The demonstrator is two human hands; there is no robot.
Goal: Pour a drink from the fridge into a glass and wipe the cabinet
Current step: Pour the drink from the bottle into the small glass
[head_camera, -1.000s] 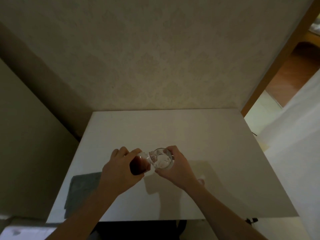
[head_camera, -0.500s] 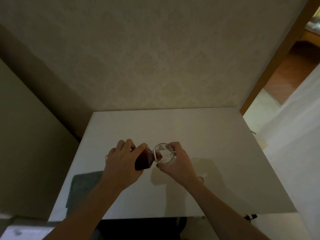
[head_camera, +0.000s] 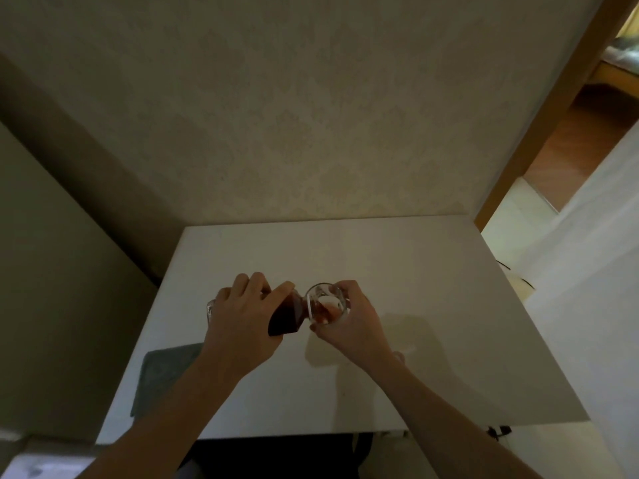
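The left hand [head_camera: 242,319] is wrapped tight round a bottle [head_camera: 285,314] of dark drink, tipped so its neck points toward three o'clock and meets the rim of the glass [head_camera: 325,304]. The right hand [head_camera: 349,323] is closed round that glass from the five o'clock side, holding it tilted over the middle of the cabinet [head_camera: 397,271] top. A second ago the bottle sat flatter and the glass showed clear; now the bottle is tipped further and brown liquid sits in the glass, so I'd say the pour is properly under way, with the wiping not yet begun. Counting up: one bottle, one glass, two hands, and one grey cloth [head_camera: 162,371] lying flat at about seven o'clock from the hands, near the cabinet's front left corner. Something small shows by the right wrist, too hidden to name.
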